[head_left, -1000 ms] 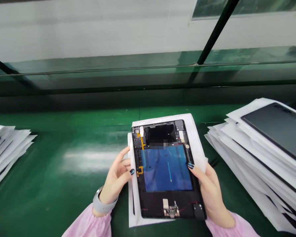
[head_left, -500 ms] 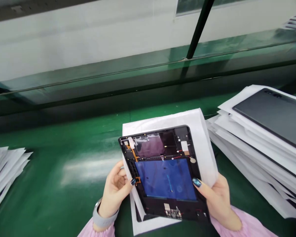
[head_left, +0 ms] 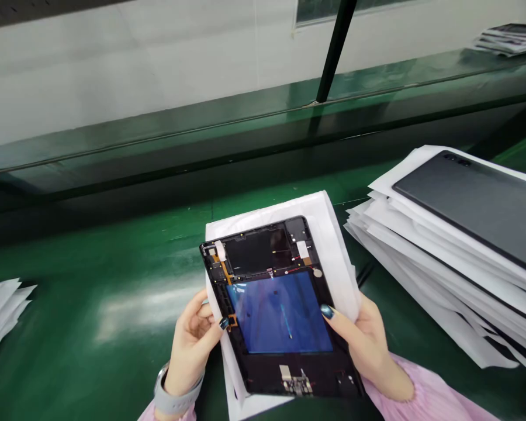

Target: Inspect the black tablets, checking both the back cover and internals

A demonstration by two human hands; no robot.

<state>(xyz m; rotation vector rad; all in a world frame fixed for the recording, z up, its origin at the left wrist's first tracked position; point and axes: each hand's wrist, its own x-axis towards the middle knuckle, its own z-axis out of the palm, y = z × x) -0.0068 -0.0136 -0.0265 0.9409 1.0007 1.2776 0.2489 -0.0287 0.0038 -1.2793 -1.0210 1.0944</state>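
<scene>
An open tablet housing [head_left: 280,313], black with a blue panel, orange flex cable and small circuit board showing, is held tilted above the green table. White wrapping sheet [head_left: 333,251] lies behind it. My left hand [head_left: 197,336] is closed on the housing's left edge, thumb on the front and fingers curled behind. My right hand [head_left: 366,339] grips the right edge and the sheet, its thumb on the front beside the blue panel. Another white sheet [head_left: 263,404] shows below the housing's lower edge.
At the right stands a tall stack of white sheets [head_left: 403,257] with a dark tablet back [head_left: 477,199] on top. More white sheets [head_left: 2,310] lie at the far left. Beyond the green table [head_left: 114,263] runs a ledge with another stack [head_left: 511,40] and a dark post [head_left: 335,52].
The view has shifted, so the housing, hands and right stack sit further left. The housing is tilted a little differently, and its reflections have changed. Both hands keep their hold.
</scene>
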